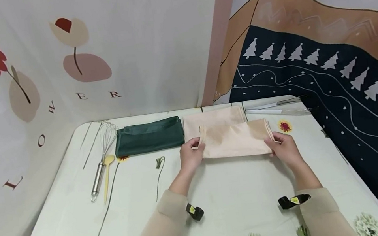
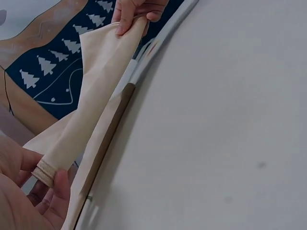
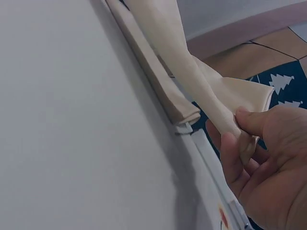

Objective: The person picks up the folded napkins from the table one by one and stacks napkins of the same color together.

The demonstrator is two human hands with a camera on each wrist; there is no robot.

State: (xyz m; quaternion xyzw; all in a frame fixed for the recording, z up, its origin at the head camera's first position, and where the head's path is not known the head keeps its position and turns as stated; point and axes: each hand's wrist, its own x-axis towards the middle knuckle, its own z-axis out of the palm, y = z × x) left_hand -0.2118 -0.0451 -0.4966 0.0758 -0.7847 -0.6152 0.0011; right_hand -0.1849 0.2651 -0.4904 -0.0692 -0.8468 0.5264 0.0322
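A folded peach cloth (image 1: 235, 141) hangs between my two hands, raised off the table as both wrist views show. My left hand (image 1: 191, 155) pinches its left end, where stacked fold edges show between thumb and fingers in the left wrist view. At the right end, my right hand (image 1: 286, 149) grips the cloth between thumb and fingers (image 3: 232, 158). Behind it lies a second folded peach cloth (image 1: 214, 116) flat on the table, partly hidden by the held one. A folded dark green cloth (image 1: 150, 137) lies just to the left of that one.
On the left, a metal whisk (image 1: 99, 173) lies beside a yellow spoon (image 1: 107, 172). Long silvery metal utensils (image 1: 277, 108) lie at the back right. The white tablecloth (image 1: 241, 190) has printed flowers and stems. Patterned curtains (image 1: 151, 47) stand behind the table.
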